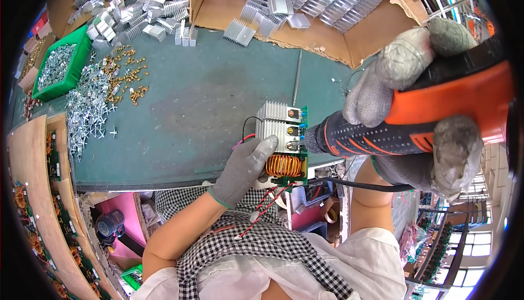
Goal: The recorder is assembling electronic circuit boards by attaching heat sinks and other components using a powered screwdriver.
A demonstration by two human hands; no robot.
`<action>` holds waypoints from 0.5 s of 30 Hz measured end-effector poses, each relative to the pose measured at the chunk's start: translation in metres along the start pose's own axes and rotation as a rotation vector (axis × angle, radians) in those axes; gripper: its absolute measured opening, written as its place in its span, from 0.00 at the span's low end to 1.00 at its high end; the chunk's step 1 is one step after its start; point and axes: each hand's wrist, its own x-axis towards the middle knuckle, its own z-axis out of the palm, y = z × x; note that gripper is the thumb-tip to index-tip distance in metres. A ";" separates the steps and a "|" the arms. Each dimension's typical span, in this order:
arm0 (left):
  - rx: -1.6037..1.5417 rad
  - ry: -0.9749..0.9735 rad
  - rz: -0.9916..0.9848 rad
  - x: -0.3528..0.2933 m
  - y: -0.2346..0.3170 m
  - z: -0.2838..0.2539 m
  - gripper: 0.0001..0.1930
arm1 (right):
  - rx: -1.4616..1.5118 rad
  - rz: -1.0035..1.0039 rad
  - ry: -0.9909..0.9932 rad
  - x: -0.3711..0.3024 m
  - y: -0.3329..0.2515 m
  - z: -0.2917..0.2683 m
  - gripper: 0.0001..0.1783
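Note:
My left hand (244, 165), in a grey glove, grips a green circuit board (304, 159) near the front edge of the table. Finned aluminium heat sinks (271, 126) and a copper-wound coil (283, 165) are on the board, with small black components along the heat sinks' side. Red and black wires (265, 206) hang from it. My right hand (404, 76), also gloved, is wrapped round an orange and black power screwdriver (382, 131). The tool lies sideways, its black nose up against the board's right side by the components; the bit itself is hidden.
On the green tabletop (191, 98), screws (90, 101) and brass-coloured parts (126, 73) lie in heaps beside a green bin (65, 63). Loose heat sinks (147, 11) are piled at the back left. A cardboard box (349, 49) of heat sinks stands behind. Wooden trays (33, 153) of boards are at left.

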 end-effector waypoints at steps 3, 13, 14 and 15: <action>-0.058 0.040 0.051 0.004 -0.007 0.003 0.25 | -0.010 -0.009 0.011 -0.001 0.001 0.010 0.45; 0.014 -0.038 0.020 0.001 -0.004 -0.004 0.26 | -0.052 -0.036 0.060 -0.004 -0.010 0.016 0.48; 0.012 -0.035 0.022 0.001 -0.003 -0.005 0.26 | -0.055 -0.040 0.065 -0.003 -0.008 0.019 0.48; 0.010 -0.033 0.004 0.001 -0.003 -0.004 0.26 | -0.058 -0.042 0.070 -0.004 -0.011 0.017 0.48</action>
